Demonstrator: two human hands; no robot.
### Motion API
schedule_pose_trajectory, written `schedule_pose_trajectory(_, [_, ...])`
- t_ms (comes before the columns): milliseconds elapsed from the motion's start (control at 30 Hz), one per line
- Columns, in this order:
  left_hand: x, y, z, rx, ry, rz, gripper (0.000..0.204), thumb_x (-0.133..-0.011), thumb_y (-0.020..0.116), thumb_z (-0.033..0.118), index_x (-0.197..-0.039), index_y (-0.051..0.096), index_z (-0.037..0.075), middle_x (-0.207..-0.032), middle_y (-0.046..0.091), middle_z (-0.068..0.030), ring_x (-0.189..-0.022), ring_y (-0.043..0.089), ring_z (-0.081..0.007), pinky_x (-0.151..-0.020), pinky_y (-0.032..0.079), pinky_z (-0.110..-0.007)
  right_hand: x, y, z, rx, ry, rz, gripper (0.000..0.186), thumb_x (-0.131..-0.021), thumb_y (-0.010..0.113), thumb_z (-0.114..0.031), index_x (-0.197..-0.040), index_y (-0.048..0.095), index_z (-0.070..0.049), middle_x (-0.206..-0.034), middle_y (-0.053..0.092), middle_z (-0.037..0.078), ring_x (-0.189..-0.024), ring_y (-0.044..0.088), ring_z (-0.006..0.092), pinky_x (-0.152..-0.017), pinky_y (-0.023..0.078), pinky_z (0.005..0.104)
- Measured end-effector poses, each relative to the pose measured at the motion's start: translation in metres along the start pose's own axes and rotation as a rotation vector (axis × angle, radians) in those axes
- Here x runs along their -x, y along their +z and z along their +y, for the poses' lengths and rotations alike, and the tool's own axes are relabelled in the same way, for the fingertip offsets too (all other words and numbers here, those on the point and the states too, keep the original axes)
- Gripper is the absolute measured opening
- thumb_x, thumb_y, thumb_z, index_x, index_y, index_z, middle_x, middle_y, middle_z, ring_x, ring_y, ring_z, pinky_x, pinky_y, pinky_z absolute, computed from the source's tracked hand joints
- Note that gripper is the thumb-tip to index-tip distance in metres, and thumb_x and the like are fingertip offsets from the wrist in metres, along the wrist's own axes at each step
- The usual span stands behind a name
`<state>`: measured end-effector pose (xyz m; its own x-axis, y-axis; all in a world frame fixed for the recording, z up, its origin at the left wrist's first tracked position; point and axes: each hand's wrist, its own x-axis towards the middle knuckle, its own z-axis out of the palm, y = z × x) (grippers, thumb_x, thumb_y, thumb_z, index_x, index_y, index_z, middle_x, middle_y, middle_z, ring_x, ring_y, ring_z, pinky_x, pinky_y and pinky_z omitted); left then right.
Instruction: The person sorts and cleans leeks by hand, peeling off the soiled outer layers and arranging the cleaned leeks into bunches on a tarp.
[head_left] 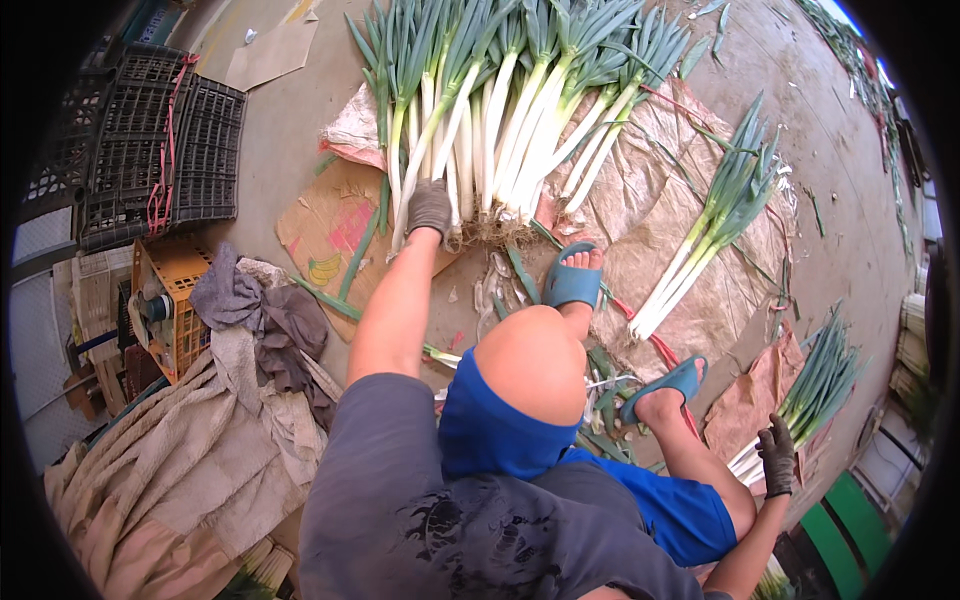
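My left hand (430, 207), in a dark glove, is closed on the white lower end of a leek at the left side of a big pile of leeks (520, 110). The pile's green tops point away from me and its roots lie towards me. My right hand (776, 457), also gloved, is at the lower right with its fingers apart and nothing visible in them. It is beside a bundle of leeks (815, 385) that lies on brown sacking. Between the two, a smaller group of leeks (705, 225) rests on a flattened sack (640, 270).
Black plastic crates (165, 140) with pink twine stand at the far left, above an orange crate (180, 300). Crumpled beige cloth (210, 430) lies at the left. Leaf scraps (605, 400) are strewn around my sandalled feet. A green slatted object (850, 530) is at the lower right.
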<state>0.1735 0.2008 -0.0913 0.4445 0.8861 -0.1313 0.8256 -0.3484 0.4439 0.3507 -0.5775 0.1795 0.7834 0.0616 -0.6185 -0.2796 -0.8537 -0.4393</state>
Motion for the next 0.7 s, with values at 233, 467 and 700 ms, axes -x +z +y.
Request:
schedule_pose_trajectory(233, [-0.007,-0.072,-0.04,1.059,-0.61,-0.325,0.04,-0.098,0.05,0.049,-0.106,0.06,0.011,-0.068,0.051,0.0011,-0.051,0.045,-0.0122,-0.047,0.039,-0.028,0.005,0.001,0.014,-0.006,0.046,-0.019,0.043,-0.09,0.059,-0.01,-0.131,0.052,-0.001,-0.08,0.054,0.002,-0.061,0.054,0.0096,-0.055,0.046,0.0235])
schedule_pose_trajectory(467, [0.041,-0.05,0.065,-0.111,0.086,-0.074,0.038,-0.091,0.054,0.025,-0.12,0.059,0.003,-0.119,0.061,-0.0241,-0.109,0.06,-0.0393,-0.098,0.046,-0.046,0.003,-0.002,0.015,-0.056,0.039,-0.044,0.044,-0.092,0.059,-0.014,-0.134,0.051,-0.001,-0.083,0.056,0.001,-0.064,0.054,0.0085,-0.056,0.046,0.0221])
schedule_pose_trajectory(700, [0.013,0.002,0.098,-0.22,-0.135,-0.422,0.056,-0.083,0.063,0.018,-0.133,0.046,-0.001,-0.132,0.054,-0.0282,-0.124,0.054,-0.0397,-0.102,0.047,-0.046,0.004,0.001,0.011,-0.019,0.044,-0.02,0.046,-0.089,0.061,-0.012,-0.132,0.051,-0.001,-0.084,0.055,0.003,-0.063,0.056,0.0102,-0.056,0.049,0.0247])
